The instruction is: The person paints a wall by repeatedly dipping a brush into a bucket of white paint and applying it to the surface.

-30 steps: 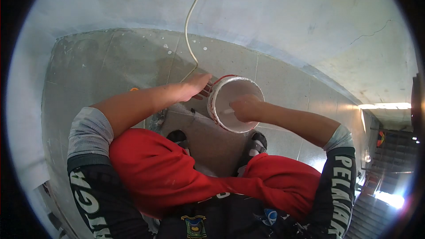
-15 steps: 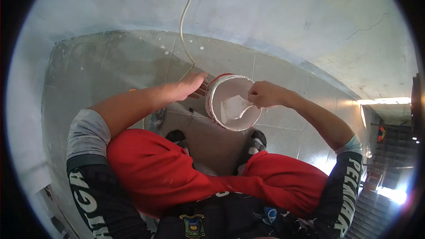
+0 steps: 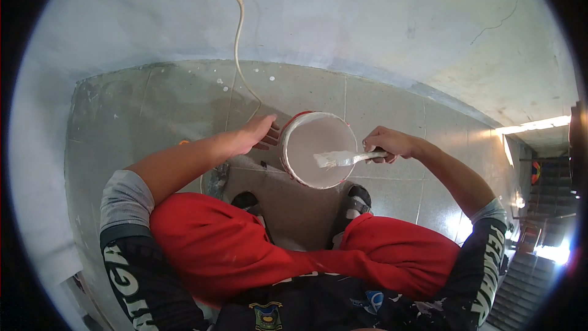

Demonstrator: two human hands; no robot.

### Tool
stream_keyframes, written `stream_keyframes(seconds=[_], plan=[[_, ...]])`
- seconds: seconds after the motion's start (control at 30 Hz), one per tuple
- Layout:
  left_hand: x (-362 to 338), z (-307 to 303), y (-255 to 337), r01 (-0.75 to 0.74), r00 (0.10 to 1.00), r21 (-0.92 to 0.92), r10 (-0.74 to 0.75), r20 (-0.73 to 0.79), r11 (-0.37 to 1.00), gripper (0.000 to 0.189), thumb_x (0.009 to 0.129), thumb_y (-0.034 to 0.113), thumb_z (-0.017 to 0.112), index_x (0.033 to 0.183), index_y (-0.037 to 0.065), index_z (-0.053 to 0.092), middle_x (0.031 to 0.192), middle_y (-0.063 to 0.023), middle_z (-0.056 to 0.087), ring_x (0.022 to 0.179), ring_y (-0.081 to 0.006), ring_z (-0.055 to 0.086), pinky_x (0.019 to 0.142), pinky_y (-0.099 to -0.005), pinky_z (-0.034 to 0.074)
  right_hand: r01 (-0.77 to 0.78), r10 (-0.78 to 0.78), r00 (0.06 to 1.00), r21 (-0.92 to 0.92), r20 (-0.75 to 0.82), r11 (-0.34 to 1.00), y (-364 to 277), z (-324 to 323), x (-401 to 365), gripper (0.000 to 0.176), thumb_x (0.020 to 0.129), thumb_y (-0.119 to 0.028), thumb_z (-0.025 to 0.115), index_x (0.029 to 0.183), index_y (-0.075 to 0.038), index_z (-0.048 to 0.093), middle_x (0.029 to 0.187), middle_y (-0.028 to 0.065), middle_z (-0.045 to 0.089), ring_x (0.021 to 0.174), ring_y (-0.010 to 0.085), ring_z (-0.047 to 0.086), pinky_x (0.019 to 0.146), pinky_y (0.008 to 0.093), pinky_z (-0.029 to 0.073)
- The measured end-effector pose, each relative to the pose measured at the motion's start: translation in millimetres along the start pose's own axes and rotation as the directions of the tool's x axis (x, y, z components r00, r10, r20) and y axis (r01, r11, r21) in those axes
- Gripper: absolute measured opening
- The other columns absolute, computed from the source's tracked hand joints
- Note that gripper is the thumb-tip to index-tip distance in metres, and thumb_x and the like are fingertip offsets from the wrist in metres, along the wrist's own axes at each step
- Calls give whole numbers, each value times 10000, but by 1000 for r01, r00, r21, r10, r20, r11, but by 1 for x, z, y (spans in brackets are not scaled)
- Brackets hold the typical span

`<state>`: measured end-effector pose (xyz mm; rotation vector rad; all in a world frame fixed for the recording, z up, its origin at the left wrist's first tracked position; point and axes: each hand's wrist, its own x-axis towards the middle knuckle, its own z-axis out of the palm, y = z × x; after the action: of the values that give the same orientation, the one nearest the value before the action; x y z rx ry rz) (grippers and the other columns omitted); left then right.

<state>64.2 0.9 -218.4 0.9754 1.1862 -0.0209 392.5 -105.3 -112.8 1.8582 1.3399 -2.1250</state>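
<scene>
A paintbrush coated in white lies across the bucket's opening in this view, its bristles pointing left. My right hand is closed around the handle, just right of the rim. Below the brush, the round bucket stands on the floor between my feet and the wall; its inside is whitish and its rim smeared with white, with red showing at the upper left. My left hand is at the bucket's left side, fingers stretched out and apart, fingertips close to its outer wall.
A pale cable hangs down the wall to the tiled floor beside my left hand. White drips spot the tiles near the wall's foot. My shoes flank the floor just below the bucket.
My right hand has drawn the paintbrush up and to the right, turning it from steep inside the bucket to nearly level over the opening. My left hand stays beside the bucket.
</scene>
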Motion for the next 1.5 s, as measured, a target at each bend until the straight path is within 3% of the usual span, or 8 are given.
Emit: stream_keyframes(seconds=[0.47,0.83,1.03,1.2,1.33,1.37,1.43,1.5], plan=[[0,9,6,27,999,8,-27,-18,1000,468,975,444,334,995,72,616,954,-83,655,907,-215,610,806,-420,462,-78,-118,914,453,388,888,40,-1,0,336,846,-286,501,754,13,626,472,-11,405,361,57,306,321,232,232],[12,11,1,48,999,-95,-46,23,994,437,967,433,355,976,82,615,932,-87,680,828,-227,650,757,-416,530,140,-360,907,648,219,748,20,-29,-30,325,824,-276,492,774,6,645,472,4,396,355,82,274,349,257,236],[35,5,13,28,999,-25,-28,-21,999,508,972,490,353,1185,58,516,1117,-114,620,924,-242,630,809,-422,512,410,-496,867,627,-43,663,-41,-44,-77,296,816,-273,504,820,-3,627,520,11,429,388,82,299,357,250,243],[38,0,86,-156,985,529,171,20,834,775,933,628,327,1488,88,296,1395,-194,480,1131,-375,577,966,-468,459,746,-681,642,494,-352,447,-106,-51,-151,258,845,-248,519,922,-6,563,603,27,460,429,96,340,392,256,276],[44,17,172,-208,976,789,69,207,579,709,936,589,382,1353,24,475,1238,-210,605,1114,-399,591,926,-491,477,904,-656,395,147,-643,401,-167,-45,-215,170,920,-175,447,961,-21,506,697,18,476,460,62,343,406,218,270],[54,23,176,-211,976,798,73,207,564,709,936,589,382,1353,24,475,1238,-210,605,1114,-399,591,926,-491,477,902,-609,317,32,-727,431,-184,-35,-230,141,923,-144,449,965,-17,495,717,18,484,464,62,365,406,223,269],[70,29,173,-402,817,875,538,210,270,646,926,511,444,1270,-30,526,1169,-239,630,1086,-387,608,922,-468,482,827,-633,168,-241,-756,507,-208,-23,-250,116,925,-130,472,924,-17,498,708,13,479,465,58,352,406,230,255],[75,25,170,-367,844,919,469,262,147,596,928,483,444,1216,-23,575,1185,-232,623,1094,-382,603,945,-456,474,692,-612,98,-388,-784,608,-230,-18,-266,138,924,-141,492,945,-7,516,707,13,488,481,56,352,419,232,260]])
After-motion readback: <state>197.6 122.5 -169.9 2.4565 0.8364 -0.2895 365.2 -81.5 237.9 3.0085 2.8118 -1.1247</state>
